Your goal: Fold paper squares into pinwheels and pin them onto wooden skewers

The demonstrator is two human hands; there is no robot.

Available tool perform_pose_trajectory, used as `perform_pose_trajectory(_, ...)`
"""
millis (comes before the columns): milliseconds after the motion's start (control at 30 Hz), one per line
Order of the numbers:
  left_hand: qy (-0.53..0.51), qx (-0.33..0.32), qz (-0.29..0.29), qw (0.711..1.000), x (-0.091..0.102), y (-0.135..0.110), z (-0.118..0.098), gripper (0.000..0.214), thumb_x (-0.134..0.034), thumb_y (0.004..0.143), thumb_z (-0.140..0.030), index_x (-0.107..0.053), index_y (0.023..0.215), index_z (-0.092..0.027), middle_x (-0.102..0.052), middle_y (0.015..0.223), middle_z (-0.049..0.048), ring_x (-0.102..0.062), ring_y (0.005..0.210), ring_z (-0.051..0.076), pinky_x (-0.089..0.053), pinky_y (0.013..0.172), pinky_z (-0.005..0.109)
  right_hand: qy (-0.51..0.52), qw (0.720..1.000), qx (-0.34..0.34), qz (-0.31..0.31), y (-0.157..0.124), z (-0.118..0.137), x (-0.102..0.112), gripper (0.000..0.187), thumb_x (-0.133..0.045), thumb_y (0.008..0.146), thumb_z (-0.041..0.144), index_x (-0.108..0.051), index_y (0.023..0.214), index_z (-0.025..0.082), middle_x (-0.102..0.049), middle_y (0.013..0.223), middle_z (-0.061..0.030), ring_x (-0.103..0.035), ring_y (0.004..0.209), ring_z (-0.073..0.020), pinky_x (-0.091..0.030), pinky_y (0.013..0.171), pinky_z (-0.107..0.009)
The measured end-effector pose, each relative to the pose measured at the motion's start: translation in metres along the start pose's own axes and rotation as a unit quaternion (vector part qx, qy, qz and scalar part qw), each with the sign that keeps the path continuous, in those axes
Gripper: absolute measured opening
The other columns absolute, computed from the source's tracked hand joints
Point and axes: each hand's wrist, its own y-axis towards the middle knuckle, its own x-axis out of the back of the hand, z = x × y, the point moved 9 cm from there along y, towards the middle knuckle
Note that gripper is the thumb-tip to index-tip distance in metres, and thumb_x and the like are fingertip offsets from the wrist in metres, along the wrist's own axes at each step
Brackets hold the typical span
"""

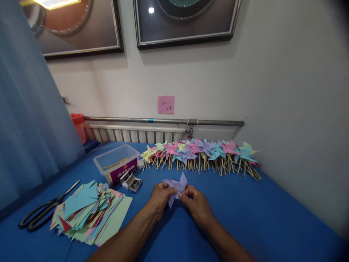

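A purple paper pinwheel [177,186] is held between my two hands above the blue table, its pointed blades sticking out up, left and down. My left hand [163,195] pinches its left side, with the thumb pressed near the centre. On the other side my right hand [195,201] grips the paper between thumb and fingers. Whether a pin or a stick is at the centre cannot be made out. Left of my hands sits a small open box of metal pins [133,183].
Finished pinwheels on sticks [201,151] lie in a long row at the back. A clear plastic tub [117,163] holds a few sticks. Cut coloured paper [89,211] is piled at left beside black-handled scissors [49,207]. A blue curtain [32,102] hangs at the left edge.
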Motion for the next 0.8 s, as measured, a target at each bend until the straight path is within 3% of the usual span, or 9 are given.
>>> perform_pose_trajectory(200, 0.023, -0.005, -0.001, 1.000, 0.004, 0.004, 0.004, 0.021, -0.078, 0.050, -0.022, -0.067, 0.065, -0.012, -0.063, 0.054, 0.0014, -0.052, 0.047, 0.011, -0.037, 0.051, 0.024, 0.002, 0.999, -0.028, -0.016, 0.000, -0.009, 0.001, 0.024, -0.067, 0.070, 0.040, -0.055, 0.061, 0.021, -0.055, 0.061, 0.0028, -0.050, 0.061, -0.0145, -0.039, 0.062, -0.028)
perform_pose_trajectory(300, 0.015, -0.004, 0.011, 1.000, 0.004, 0.007, 0.007, 0.023, -0.079, 0.051, -0.024, -0.067, 0.066, -0.012, -0.064, 0.055, 0.0022, -0.054, 0.049, 0.012, -0.040, 0.053, 0.025, 0.110, 0.991, -0.059, -0.057, 0.004, -0.023, 0.006, 0.030, -0.075, 0.064, 0.045, -0.060, 0.075, 0.021, -0.061, 0.066, 0.0015, -0.055, 0.063, -0.0164, -0.042, 0.063, -0.028)
perform_pose_trajectory(433, 0.012, -0.005, 0.045, 0.999, -0.002, 0.007, 0.008, 0.028, -0.080, 0.052, -0.026, -0.070, 0.072, -0.009, -0.068, 0.060, 0.0051, -0.058, 0.051, 0.014, -0.044, 0.057, 0.026, 0.244, 0.964, -0.104, 0.015, 0.008, -0.039, -0.012, 0.046, -0.078, 0.063, 0.050, -0.065, 0.095, 0.019, -0.068, 0.074, -0.0015, -0.061, 0.064, -0.0180, -0.044, 0.061, -0.028)
perform_pose_trajectory(633, 0.029, -0.007, 0.041, 0.999, -0.003, 0.005, 0.008, 0.026, -0.079, 0.050, -0.024, -0.071, 0.069, -0.008, -0.068, 0.058, 0.0060, -0.057, 0.049, 0.013, -0.042, 0.053, 0.024, 0.227, 0.969, -0.084, 0.049, 0.008, -0.035, -0.018, 0.040, -0.081, 0.063, 0.042, -0.072, 0.092, 0.016, -0.075, 0.086, -0.0058, -0.063, 0.069, -0.0170, -0.048, 0.064, -0.027)
perform_pose_trajectory(800, 0.043, -0.018, 0.058, 0.997, -0.006, 0.006, 0.010, 0.028, -0.079, 0.054, -0.028, -0.072, 0.073, -0.008, -0.068, 0.059, 0.0055, -0.057, 0.050, 0.013, -0.042, 0.054, 0.025, 0.187, 0.976, -0.103, 0.032, 0.008, -0.037, -0.015, 0.035, -0.077, 0.065, 0.040, -0.073, 0.087, 0.013, -0.072, 0.072, -0.0042, -0.061, 0.061, -0.0154, -0.048, 0.059, -0.026)
